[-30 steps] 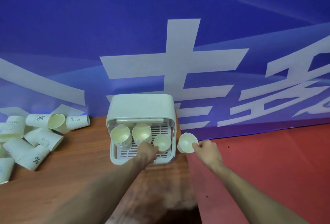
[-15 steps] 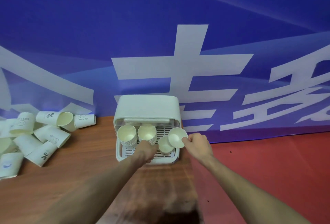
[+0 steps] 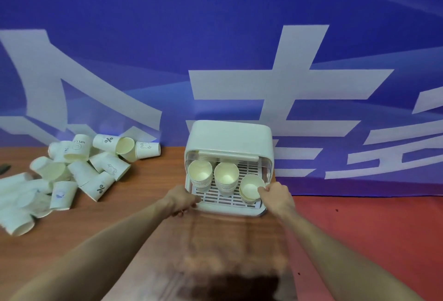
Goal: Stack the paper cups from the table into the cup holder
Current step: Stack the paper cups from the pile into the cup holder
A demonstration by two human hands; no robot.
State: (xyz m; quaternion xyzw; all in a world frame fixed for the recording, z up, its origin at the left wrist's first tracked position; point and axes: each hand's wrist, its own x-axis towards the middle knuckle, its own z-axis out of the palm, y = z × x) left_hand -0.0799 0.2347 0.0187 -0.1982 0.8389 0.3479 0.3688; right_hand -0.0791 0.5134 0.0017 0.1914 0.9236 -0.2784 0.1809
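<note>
Three stacks stand in the cup holder [image 3: 229, 140]; the right hand [image 3: 275, 196] pinches the rim of a paper cup [image 3: 250, 189] to nest it, while the left hand [image 3: 182, 201] grips the holder's front edge, steadying it

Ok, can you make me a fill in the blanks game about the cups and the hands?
1. The cup holder has ____ stacks of cups in it.
2. The right hand pinches the rim of the stack farthest to the ____.
3. The loose cups lie in a pile on the ____ side of the holder.
4. The left hand touches the holder's ____ corner nearest the person.

Missing words: three; right; left; left
</note>
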